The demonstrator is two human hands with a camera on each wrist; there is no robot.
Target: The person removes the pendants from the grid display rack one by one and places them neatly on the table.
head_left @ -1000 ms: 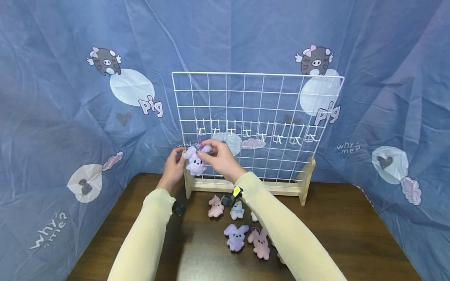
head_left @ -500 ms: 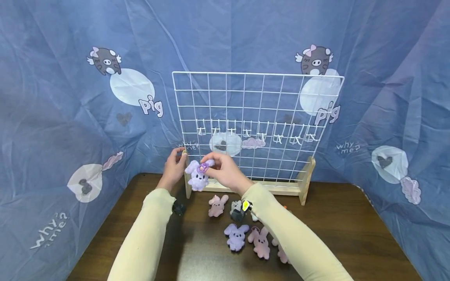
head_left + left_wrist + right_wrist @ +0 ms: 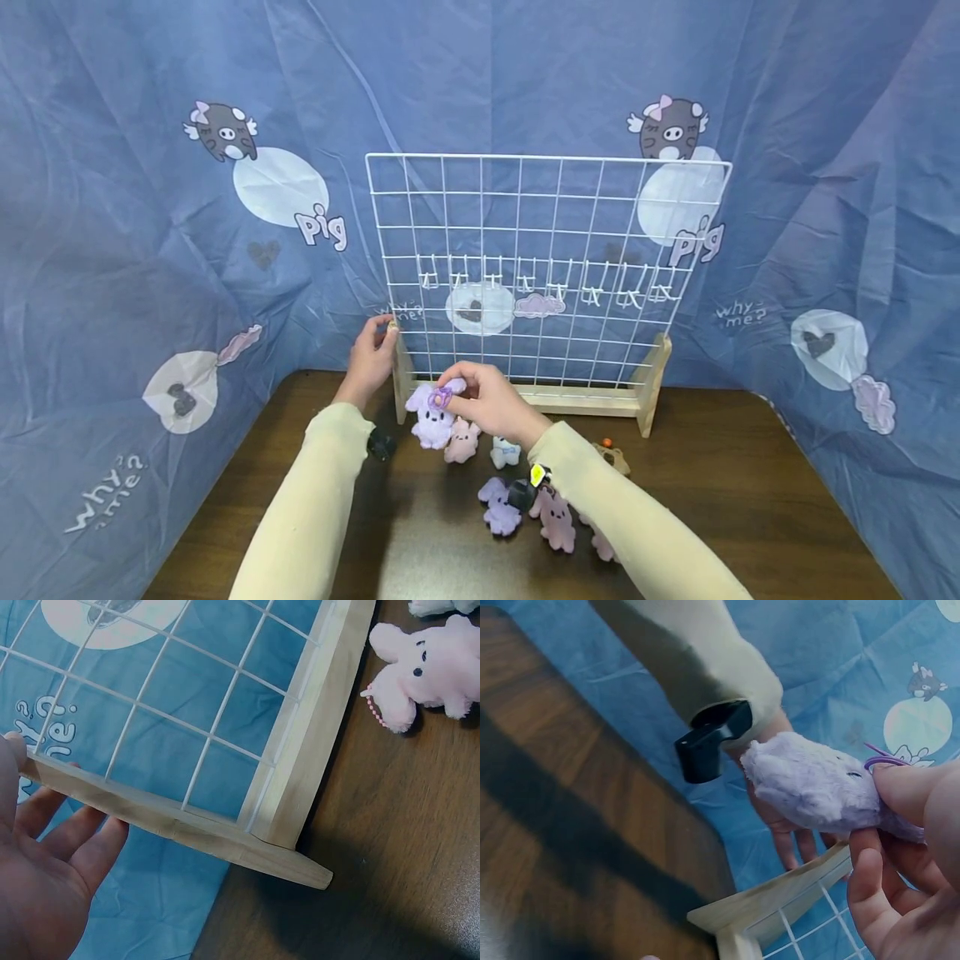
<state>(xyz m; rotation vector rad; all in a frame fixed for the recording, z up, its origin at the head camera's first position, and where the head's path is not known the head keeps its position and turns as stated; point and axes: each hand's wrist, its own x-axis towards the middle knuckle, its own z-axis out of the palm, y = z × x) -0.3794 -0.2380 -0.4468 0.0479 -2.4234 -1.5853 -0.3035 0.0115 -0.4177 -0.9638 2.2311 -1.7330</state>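
My right hand pinches a lilac plush bunny keychain near its ear and purple loop, in front of the rack's lower left. In the right wrist view the plush bunny lies sideways, with the purple cord by my thumb. My left hand holds the top of the rack's left wooden upright. The left wrist view has the thumb on one side of that upright and the fingers on the other. Above the bunny, several white hooks line the white wire grid; they carry nothing.
On the brown table lie a pink plush, a white one, another lilac bunny, a pink bunny and a brown plush. My right sleeve covers part of the group. A blue printed curtain surrounds the table.
My right hand has drawn the lilac bunny down from beside the leftmost hook to just above the table, near the pink plush. The left hand stays on the upright.
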